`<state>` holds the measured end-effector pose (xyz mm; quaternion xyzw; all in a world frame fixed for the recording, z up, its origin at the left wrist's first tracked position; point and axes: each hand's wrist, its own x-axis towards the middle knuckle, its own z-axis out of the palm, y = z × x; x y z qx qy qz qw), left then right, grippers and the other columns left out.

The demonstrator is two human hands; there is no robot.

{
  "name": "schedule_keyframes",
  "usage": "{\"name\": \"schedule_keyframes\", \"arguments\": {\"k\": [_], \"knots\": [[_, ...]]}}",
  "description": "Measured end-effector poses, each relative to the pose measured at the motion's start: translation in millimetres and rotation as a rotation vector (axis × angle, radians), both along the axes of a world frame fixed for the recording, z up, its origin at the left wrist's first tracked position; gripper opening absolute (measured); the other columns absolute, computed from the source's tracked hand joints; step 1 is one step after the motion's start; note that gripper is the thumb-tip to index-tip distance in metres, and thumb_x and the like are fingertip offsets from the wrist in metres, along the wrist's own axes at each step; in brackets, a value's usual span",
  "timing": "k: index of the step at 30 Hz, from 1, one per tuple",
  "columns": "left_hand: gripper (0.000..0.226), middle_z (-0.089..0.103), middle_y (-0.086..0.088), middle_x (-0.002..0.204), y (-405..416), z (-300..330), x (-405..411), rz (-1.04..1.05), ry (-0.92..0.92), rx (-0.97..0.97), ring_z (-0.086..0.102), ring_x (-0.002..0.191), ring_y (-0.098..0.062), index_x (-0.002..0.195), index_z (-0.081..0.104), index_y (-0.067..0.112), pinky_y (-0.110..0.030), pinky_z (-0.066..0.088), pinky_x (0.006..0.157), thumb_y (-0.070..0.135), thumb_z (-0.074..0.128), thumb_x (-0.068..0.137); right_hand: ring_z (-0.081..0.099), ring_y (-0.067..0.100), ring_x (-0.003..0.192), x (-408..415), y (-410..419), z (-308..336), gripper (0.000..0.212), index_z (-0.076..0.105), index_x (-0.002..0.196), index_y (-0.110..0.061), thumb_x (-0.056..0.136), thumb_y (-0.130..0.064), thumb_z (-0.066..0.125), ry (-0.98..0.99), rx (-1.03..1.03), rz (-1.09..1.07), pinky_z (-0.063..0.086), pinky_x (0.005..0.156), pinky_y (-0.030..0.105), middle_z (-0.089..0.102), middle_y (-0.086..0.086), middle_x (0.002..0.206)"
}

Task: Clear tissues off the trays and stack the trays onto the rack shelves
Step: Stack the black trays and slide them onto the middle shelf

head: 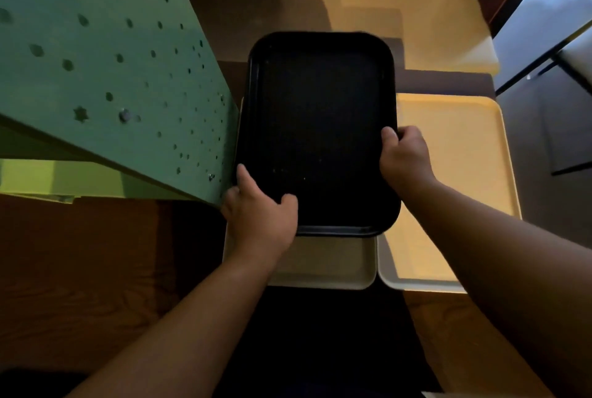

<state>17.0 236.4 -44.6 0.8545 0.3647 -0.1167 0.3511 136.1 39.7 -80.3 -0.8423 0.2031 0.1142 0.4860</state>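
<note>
A black tray (pixel 320 128) with nothing on it is held in the middle of the view, above a white tray (pixel 323 266) that lies on the table. My left hand (pixel 261 215) grips its near left corner, thumb on the inside. My right hand (pixel 405 157) grips its right rim. A second pale tray (pixel 455 173) lies to the right, and a third (pixel 416 13) lies farther back. No tissues show on any tray. The green perforated rack (pixel 112 77) stands at the left, its side panel touching the black tray's left edge.
The trays rest on a dark wooden table (pixel 96 269). A brown wall runs along the back. At the far right stands dark metal framing (pixel 544 61) beside a bright window.
</note>
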Motion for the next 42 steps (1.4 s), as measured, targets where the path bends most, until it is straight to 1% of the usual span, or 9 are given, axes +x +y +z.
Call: {"name": "schedule_keyframes", "arguments": {"k": [4, 12, 19, 24, 28, 33, 36, 40, 42], "knots": [[0.092, 0.025, -0.016, 0.152, 0.7, -7.1, 17.6, -0.020, -0.012, 0.043, 0.024, 0.138, -0.034, 0.157, 0.001, 0.023, -0.043, 0.033, 0.107, 0.034, 0.059, 0.087, 0.060, 0.015, 0.092, 23.4, 7.3, -9.2, 0.031, 0.053, 0.123, -0.015, 0.107, -0.040, 0.044, 0.002, -0.014, 0.013, 0.050, 0.077, 0.033, 0.061, 0.005, 0.109], [0.085, 0.024, -0.015, 0.153, 12.9, -19.4, 38.0, -0.012, -0.052, 0.083, 0.030, 0.137, -0.035, 0.156, 0.012, 0.021, -0.049, 0.037, 0.110, 0.031, 0.059, 0.086, 0.061, 0.020, 0.100, 34.5, 24.9, -27.1, 0.024, 0.045, 0.119, -0.020, 0.106, -0.041, 0.044, 0.092, -0.051, 0.002, 0.057, 0.093, 0.046, 0.056, 0.007, 0.118], [0.085, -0.004, -0.009, 0.166, 11.9, -28.2, 22.1, -0.177, 0.035, 0.106, 0.000, 0.151, -0.030, 0.157, 0.007, 0.026, -0.046, 0.012, 0.121, 0.033, 0.057, 0.089, 0.056, 0.029, 0.119, 29.7, 31.6, -27.9, 0.047, 0.044, 0.142, -0.016, 0.101, -0.036, 0.055, 0.142, -0.173, 0.062, 0.053, 0.102, 0.050, 0.051, 0.008, 0.131], [0.084, 0.005, -0.003, 0.166, 1.3, -29.8, 15.3, -0.427, 0.009, 0.092, 0.001, 0.152, -0.024, 0.157, 0.009, 0.025, -0.045, 0.013, 0.122, 0.037, 0.056, 0.089, 0.068, 0.025, 0.099, 42.0, 22.6, -19.1, 0.029, 0.062, 0.123, -0.008, 0.102, -0.027, 0.056, 0.279, -0.092, 0.071, 0.060, 0.087, 0.040, 0.067, 0.012, 0.114], [0.088, 0.005, -0.002, 0.165, 1.4, -33.4, 5.9, -0.734, -0.011, 0.207, -0.001, 0.151, -0.025, 0.156, 0.009, 0.029, -0.044, 0.011, 0.122, 0.038, 0.063, 0.087, 0.067, 0.019, 0.096, 47.5, 17.0, -0.9, 0.031, 0.063, 0.124, -0.008, 0.105, -0.030, 0.054, 0.302, 0.029, 0.102, 0.050, 0.070, 0.030, 0.068, 0.010, 0.112], [0.086, 0.018, -0.007, 0.161, 20.0, -29.6, -4.8, -0.961, -0.158, 0.429, 0.015, 0.146, -0.027, 0.156, 0.019, 0.028, -0.042, 0.015, 0.119, 0.017, 0.063, 0.082, 0.065, 0.022, 0.107, 49.2, 30.3, 43.4, 0.054, 0.042, 0.147, -0.011, 0.101, -0.036, 0.056, 0.297, 0.146, 0.068, 0.054, 0.074, 0.036, 0.062, 0.011, 0.122], [0.084, 0.035, -0.008, 0.153, 28.0, -15.7, -7.7, -0.947, -0.265, 0.426, 0.032, 0.137, -0.027, 0.151, 0.033, 0.024, -0.042, 0.030, 0.112, 0.012, 0.068, 0.076, 0.066, 0.024, 0.108, 41.5, 35.5, 76.1, 0.047, 0.049, 0.139, -0.009, 0.100, -0.033, 0.058, 0.185, 0.141, 0.067, 0.058, 0.082, 0.038, 0.064, 0.011, 0.119], [0.069, 0.054, -0.008, 0.136, 36.3, 24.3, -10.5, -0.944, -0.496, 0.351, 0.053, 0.120, -0.027, 0.140, 0.050, 0.016, -0.041, 0.050, 0.097, 0.008, 0.070, 0.075, 0.068, 0.020, 0.072, 21.5, 29.6, 130.9, 0.023, 0.063, 0.108, -0.007, 0.100, -0.028, 0.060, 0.125, 0.075, 0.051, 0.052, 0.047, 0.025, 0.066, 0.008, 0.089], [0.053, 0.066, -0.008, 0.123, 39.7, 54.4, -14.4, -0.917, -0.620, 0.307, 0.064, 0.107, -0.026, 0.128, 0.060, 0.012, -0.038, 0.056, 0.088, 0.008, 0.070, 0.076, 0.067, 0.020, 0.064, 9.6, 18.9, 155.9, 0.016, 0.060, 0.098, -0.007, 0.098, -0.023, 0.062, 0.130, 0.147, 0.020, 0.053, 0.045, 0.025, 0.063, 0.007, 0.081]]}}
